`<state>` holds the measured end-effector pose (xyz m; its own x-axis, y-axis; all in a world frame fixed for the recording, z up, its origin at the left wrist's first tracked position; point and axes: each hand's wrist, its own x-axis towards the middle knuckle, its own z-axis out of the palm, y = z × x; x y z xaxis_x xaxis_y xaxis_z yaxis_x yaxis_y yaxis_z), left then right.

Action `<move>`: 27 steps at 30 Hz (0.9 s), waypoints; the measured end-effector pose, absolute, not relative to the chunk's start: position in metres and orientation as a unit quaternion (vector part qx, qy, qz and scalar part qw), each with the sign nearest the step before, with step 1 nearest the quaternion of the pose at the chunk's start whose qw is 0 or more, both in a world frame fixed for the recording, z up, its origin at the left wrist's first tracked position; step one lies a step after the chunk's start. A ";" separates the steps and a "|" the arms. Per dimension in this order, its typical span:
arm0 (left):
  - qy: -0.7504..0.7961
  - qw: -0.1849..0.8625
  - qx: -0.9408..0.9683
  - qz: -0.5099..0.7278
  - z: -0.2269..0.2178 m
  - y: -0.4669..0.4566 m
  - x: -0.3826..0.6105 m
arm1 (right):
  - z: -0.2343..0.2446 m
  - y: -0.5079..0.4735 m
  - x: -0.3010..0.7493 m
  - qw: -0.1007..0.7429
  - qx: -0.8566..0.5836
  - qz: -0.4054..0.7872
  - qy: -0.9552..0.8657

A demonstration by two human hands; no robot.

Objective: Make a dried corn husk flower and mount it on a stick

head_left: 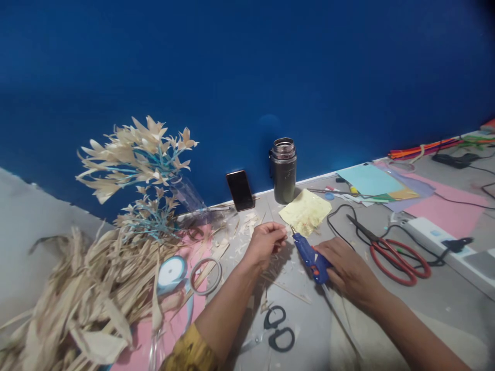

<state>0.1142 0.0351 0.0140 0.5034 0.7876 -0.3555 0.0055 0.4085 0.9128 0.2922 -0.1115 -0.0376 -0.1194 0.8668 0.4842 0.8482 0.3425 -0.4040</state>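
My right hand (346, 265) is wrapped round the handle of a blue hot glue gun (309, 255), whose nozzle points up and to the left. A pale stick or cable trails from behind the gun toward the bottom of the view. Just left of the nozzle, my left hand (266, 242) has its thumb and fingers pinched together; what is between them is too small to make out. Beyond the nozzle lies a crumpled yellow paper (305, 210) with glue-like residue on it. Thin dry scraps (284, 286) are scattered under both hands.
Black-handled scissors (281, 330) lie in front, red-handled scissors (398, 257) to the right by a power strip (436, 234). A flask (285, 172) and phone (240, 189) stand along the wall. Left are dried husks (77, 304), husk flowers (143, 154) and tape rolls (206, 276).
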 end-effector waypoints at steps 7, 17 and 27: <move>0.420 0.745 0.444 0.266 0.016 0.035 0.111 | -0.036 -0.113 0.290 0.357 -0.562 0.019 -0.746; 0.397 0.794 0.388 0.247 0.017 0.035 0.109 | -0.032 -0.115 0.287 0.362 -0.567 0.006 -0.740; 0.386 0.813 0.363 0.242 0.017 0.035 0.106 | -0.035 -0.115 0.288 0.368 -0.570 -0.027 -0.735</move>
<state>0.1058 0.0346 0.0171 0.5854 0.6731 -0.4519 -0.1136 0.6200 0.7764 0.2880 -0.1146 -0.0350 -0.0809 0.8172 0.5706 0.8567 0.3496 -0.3792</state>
